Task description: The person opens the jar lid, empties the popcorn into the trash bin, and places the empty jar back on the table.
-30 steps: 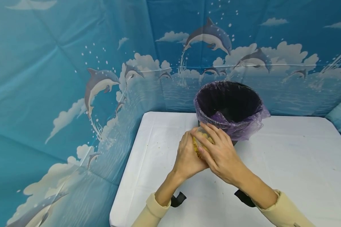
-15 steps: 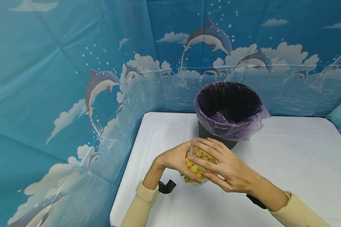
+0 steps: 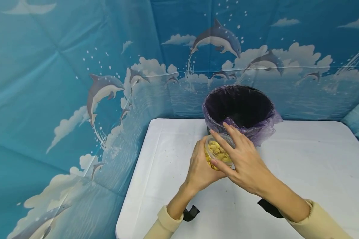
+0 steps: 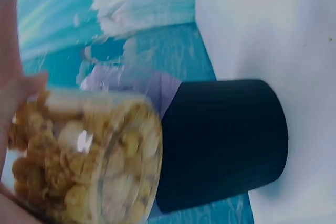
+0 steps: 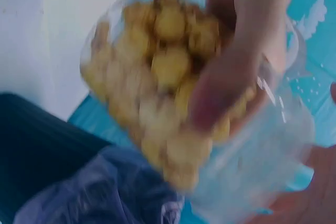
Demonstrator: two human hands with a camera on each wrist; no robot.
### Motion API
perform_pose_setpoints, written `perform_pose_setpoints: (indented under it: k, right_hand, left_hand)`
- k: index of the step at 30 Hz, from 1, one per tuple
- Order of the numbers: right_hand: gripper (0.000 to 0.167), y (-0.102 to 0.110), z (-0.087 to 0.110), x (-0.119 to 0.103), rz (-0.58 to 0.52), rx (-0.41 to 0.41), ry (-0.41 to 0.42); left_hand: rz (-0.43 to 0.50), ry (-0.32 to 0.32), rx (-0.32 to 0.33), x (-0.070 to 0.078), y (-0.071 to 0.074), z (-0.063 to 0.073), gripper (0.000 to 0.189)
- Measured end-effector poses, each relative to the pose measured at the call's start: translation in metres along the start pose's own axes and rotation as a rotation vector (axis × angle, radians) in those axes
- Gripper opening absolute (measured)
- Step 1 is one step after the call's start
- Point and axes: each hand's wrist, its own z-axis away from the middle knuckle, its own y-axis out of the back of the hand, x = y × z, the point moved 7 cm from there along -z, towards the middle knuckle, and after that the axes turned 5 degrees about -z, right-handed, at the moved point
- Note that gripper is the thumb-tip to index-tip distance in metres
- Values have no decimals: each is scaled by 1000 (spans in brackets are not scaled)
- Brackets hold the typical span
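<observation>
A clear jar [image 3: 219, 153] of yellow popcorn-like pieces is held above the table, its top turned toward the head camera. My left hand [image 3: 199, 167] grips its side; in the left wrist view the jar's base [image 4: 128, 166] points toward the bin. My right hand [image 3: 246, 162] spans the jar's clear top, thumb at the near edge and fingers spread across the far side. In the right wrist view that clear upper part [image 5: 252, 156] is blurred, with right fingers [image 5: 310, 198] against it. I cannot tell whether a separate lid is there.
Just beyond the hands stands a black bin [image 4: 220, 140] with a purple bag [image 3: 258, 134] folded over its rim. The white table [image 3: 158, 172] carries a few small crumbs. Dolphin-printed blue curtains [image 3: 155, 83] rise along the back and left.
The jar went down and toward me, then back up toward the bin, both hands moving with it. The right fingers are now spread wider, and more of the contents shows through the top.
</observation>
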Motion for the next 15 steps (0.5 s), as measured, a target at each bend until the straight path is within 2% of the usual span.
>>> perform_pose_setpoints:
  k: [4, 7, 11, 15]
  right_hand:
    - [62, -13, -1, 0, 57, -2, -70]
    - [57, -19, -2, -1, 98, 17, -88]
    - [51, -22, -2, -5, 104, 57, -61]
    - [48, -21, -2, -8, 89, 102, -9]
  left_hand:
    - [-249, -93, 188, 15, -7, 5, 104]
    - [-369, -125, 278, 22, -9, 10, 101]
    - [-369, -112, 309, 21, -8, 13, 97]
    - [-301, -102, 276, 18, -2, 11, 94]
